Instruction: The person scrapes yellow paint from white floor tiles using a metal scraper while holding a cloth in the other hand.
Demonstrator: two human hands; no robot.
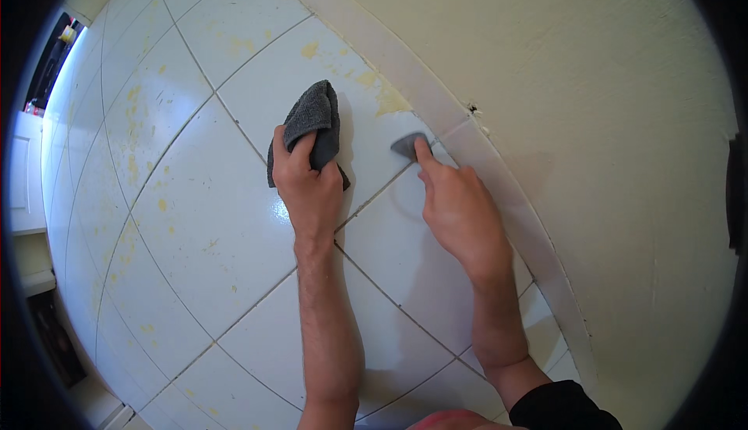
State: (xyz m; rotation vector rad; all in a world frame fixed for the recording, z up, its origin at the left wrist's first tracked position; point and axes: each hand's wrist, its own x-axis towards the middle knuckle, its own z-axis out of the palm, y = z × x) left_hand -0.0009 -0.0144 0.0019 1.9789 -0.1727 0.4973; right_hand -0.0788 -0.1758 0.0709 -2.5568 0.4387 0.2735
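My left hand (306,185) is closed around a folded dark grey cloth (313,111), which it holds at the white tiles. To its right, my right hand (461,200) grips a small grey scraper (408,146) with a wide, roughly triangular blade. The index finger stretches along the scraper, and its handle is hidden in the palm. The blade is at the tile floor (292,313), close to a grout line and just below a yellowish smear (389,101). Whether it presses on the tile cannot be told.
A pale skirting strip (460,130) runs along the beige wall (623,157) on the right, with a dark chipped spot (472,108) at its edge. Yellow stains (132,111) dot the tiles at the left. A white door (27,173) stands at the far left.
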